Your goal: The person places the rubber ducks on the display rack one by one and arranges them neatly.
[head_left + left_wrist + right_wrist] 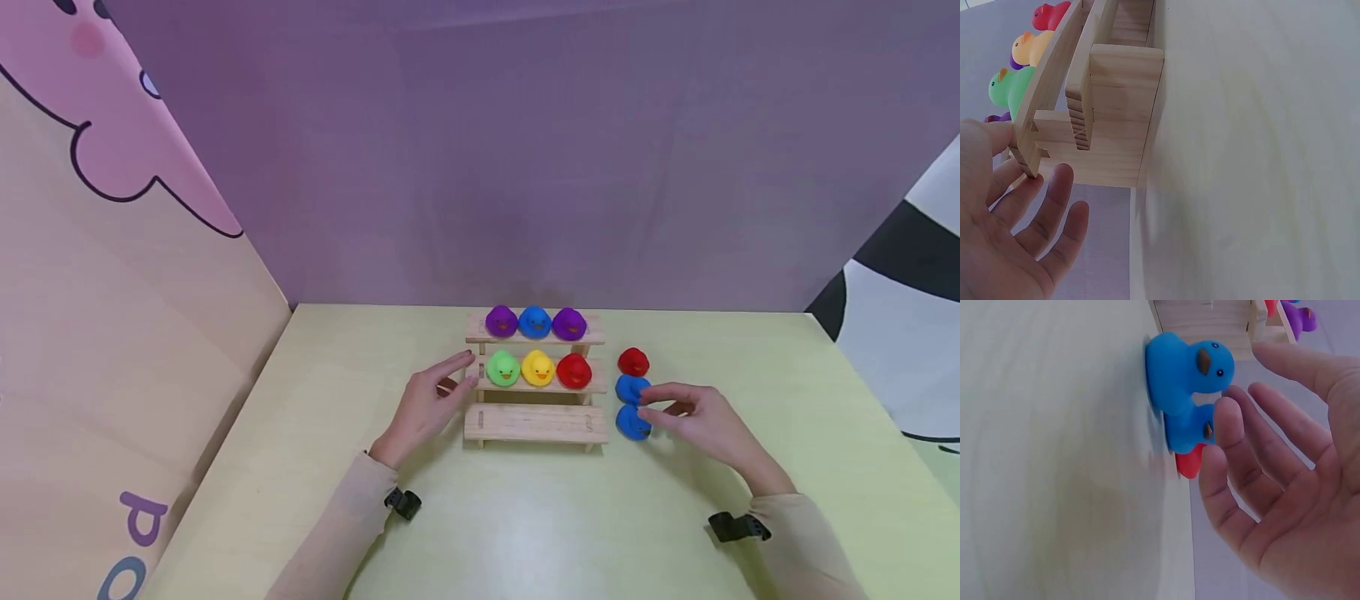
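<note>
A three-step wooden stand (536,423) sits on the table. Its top step bears a purple duck (501,322), a blue duck (535,322) and another purple duck (569,325). On the middle step are a green duck (503,368), a yellow duck (537,368) and a red duck (574,372). My left hand (431,402) holds the left end of the middle step between thumb and fingers. Right of the stand, a loose red duck (633,362) and two blue ducks (1172,369) line up. Beside them my right hand (1291,469) has loosely bent fingers, apart from the nearest blue duck.
A purple backdrop (525,167) rises behind the pale table (510,533). On the left stands a pale printed panel (112,317), and on the right a black-and-white one (907,275). Each wrist wears a black strap mount (403,503).
</note>
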A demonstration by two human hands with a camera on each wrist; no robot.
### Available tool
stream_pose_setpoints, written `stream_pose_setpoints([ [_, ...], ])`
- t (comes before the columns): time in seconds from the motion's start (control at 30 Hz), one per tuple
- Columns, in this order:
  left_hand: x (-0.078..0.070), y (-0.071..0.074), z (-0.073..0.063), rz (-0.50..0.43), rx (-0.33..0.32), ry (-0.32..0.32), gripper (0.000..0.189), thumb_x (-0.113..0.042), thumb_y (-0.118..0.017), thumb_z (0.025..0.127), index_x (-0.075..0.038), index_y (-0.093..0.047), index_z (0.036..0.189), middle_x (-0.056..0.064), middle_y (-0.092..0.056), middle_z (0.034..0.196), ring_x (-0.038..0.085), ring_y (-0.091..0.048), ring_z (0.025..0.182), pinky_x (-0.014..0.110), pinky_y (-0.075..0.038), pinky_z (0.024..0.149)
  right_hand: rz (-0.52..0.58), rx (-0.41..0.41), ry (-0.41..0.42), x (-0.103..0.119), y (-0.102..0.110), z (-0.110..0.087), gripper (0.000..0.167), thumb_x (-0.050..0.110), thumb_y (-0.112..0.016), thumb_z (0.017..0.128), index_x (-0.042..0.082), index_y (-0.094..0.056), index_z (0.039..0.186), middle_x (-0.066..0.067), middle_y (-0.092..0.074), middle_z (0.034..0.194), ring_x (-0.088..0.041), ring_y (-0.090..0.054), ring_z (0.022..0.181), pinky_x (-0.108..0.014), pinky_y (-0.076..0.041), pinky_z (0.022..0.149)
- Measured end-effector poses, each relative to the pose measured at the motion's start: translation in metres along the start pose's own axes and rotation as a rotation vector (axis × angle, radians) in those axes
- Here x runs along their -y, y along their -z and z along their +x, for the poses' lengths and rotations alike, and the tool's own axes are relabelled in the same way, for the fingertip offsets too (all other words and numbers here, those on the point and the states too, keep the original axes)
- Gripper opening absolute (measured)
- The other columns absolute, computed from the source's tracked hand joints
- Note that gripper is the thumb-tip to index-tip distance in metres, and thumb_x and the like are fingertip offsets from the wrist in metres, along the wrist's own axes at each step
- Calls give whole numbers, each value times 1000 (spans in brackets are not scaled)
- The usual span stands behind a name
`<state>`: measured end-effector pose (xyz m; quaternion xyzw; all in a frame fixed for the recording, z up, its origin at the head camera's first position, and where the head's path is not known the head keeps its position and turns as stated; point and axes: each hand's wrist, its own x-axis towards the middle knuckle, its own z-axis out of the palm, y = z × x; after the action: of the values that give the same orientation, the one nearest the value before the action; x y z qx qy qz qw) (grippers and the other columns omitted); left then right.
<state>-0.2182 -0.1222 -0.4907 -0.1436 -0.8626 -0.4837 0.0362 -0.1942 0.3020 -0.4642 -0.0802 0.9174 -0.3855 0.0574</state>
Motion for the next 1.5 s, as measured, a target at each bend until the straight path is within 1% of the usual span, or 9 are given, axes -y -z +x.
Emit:
stream_pose_setpoints([
  [0.13, -1, 2, 1, 8, 5, 0, 45, -32, -65, 108, -20, -63, 151, 0, -59, 158, 19, -74, 99, 32, -63, 87, 6, 24, -3, -3, 2, 1, 44, 37, -77, 99, 10, -74, 133, -15, -75, 130, -10, -71, 92, -26, -56, 74],
  [0.33, 2, 0, 1, 17, 0, 0, 44, -33, -66, 108, -21, -63, 150, 0, -59, 158, 18, -75, 99, 31, -63, 87, 11, 57, 1, -5, 4, 2, 44, 35, -77, 100, 9, -73, 135, -16, -74, 134, -14, -71, 95, -27, -56, 74],
  [0.57, 3, -1, 1, 11, -4, -28, 44, -31, -66, 107, -18, -64, 149, 1, -59, 158, 18, -75, 98, 30, -63, 87, 11, 67, -13, -8, 5, 2, 46, 37, -77, 99, 9, -73, 135, -17, -73, 134, -14, -72, 95, -28, -57, 76],
  [0.8, 1, 0, 0, 12, 2, -11, 45, -32, -66, 108, -20, -63, 150, 1, -59, 158, 17, -74, 99, 30, -63, 87, 23, 84, -13, -7, 3, 2, 46, 37, -79, 98, 9, -73, 134, -18, -73, 133, -15, -72, 96, -29, -57, 75],
  [1.13, 1, 0, -1, 3, 7, -7, 45, -33, -65, 108, -20, -62, 151, 0, -58, 159, 17, -75, 99, 29, -63, 86, 58, 147, 8, -9, 1, 3, 45, 31, -79, 97, 9, -72, 135, -15, -74, 133, -17, -70, 100, -32, -57, 78],
  [1.33, -2, 2, -1, 12, 5, -19, 46, -33, -65, 108, -17, -62, 151, 2, -59, 158, 19, -75, 101, 31, -63, 88, 76, 162, 45, -8, 1, 4, 44, 23, -79, 97, 5, -71, 136, -17, -73, 132, -14, -70, 97, -28, -59, 76],
  [1.5, -2, 2, -1, 17, 5, -9, 45, -31, -66, 108, -18, -63, 151, 2, -59, 158, 20, -75, 101, 32, -63, 88, 65, 173, 36, -8, 0, 3, 41, 23, -79, 97, 5, -72, 134, -16, -74, 130, -15, -70, 99, -28, -59, 75],
])
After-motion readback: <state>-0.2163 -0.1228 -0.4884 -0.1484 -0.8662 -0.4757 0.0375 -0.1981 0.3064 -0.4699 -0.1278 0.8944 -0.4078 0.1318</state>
